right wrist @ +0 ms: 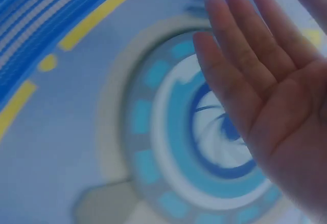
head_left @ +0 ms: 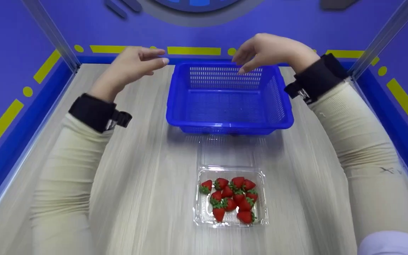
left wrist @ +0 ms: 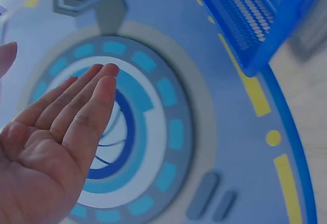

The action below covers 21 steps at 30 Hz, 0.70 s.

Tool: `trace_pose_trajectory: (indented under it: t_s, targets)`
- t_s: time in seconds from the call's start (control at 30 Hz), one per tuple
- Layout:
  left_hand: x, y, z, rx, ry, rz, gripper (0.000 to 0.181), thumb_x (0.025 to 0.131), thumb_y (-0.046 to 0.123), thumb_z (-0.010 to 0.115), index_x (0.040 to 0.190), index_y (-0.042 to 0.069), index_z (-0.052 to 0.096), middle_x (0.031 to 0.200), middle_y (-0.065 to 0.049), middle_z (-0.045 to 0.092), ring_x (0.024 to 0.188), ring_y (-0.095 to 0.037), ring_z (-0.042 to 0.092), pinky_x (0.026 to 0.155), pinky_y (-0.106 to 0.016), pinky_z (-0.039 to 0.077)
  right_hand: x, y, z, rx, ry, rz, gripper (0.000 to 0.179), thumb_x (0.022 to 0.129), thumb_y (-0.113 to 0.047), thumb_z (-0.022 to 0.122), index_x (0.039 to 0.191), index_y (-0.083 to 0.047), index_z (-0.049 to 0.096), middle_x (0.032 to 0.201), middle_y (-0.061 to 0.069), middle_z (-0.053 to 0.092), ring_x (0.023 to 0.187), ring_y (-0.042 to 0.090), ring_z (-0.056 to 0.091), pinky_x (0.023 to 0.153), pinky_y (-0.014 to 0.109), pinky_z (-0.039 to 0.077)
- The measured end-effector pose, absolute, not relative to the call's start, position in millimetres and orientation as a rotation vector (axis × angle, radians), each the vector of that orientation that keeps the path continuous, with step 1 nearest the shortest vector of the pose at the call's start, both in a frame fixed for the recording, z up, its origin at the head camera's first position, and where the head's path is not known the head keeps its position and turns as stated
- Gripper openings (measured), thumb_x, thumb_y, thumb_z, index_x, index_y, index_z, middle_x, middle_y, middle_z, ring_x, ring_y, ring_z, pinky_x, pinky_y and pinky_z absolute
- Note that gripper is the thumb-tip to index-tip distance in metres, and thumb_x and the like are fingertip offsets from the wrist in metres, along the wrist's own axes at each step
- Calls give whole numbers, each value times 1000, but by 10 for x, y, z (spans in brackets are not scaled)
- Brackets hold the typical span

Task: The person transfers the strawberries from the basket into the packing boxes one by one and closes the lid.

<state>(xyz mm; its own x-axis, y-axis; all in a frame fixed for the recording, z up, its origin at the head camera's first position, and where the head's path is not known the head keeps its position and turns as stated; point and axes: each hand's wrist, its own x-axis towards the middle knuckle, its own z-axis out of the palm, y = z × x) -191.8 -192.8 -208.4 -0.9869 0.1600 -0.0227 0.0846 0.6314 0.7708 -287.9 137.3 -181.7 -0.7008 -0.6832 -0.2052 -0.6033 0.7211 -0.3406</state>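
Observation:
Both hands are raised and hold nothing. My left hand (head_left: 133, 65) hovers to the left of a blue plastic basket (head_left: 225, 125), its fingers pointing right; the left wrist view shows its bare palm and extended fingers. Over the basket's back right part is my right hand (head_left: 266, 51), bent down at the wrist with relaxed fingers; its palm shows bare in the right wrist view. Nearer the front, a clear plastic clamshell box (head_left: 202, 209) lies with its lid (head_left: 225, 152) folded back toward the basket. Several red strawberries (head_left: 238, 182) with green leaves lie inside the box.
A pale wood-grain table (head_left: 143, 170) carries the basket and the box. Blue panels with yellow dashes (head_left: 194, 51) wall it in at the back and both sides. Metal corner posts (head_left: 384, 42) stand at the back corners.

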Motion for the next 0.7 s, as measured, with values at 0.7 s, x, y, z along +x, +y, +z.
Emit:
trace_pose_trajectory:
  t_s: [0.7]
  targets:
    - [-2715, -1821, -3095, -224, 2612, 1240, 56, 103, 21, 61, 145, -13, 46, 145, -29, 57, 122, -32, 69, 107, -36, 57, -3585, 1295, -3014, -617, 2170, -286, 49, 98, -16, 66, 142, 1, 56, 136, 14, 67, 115, 18, 67, 113, 39, 52]
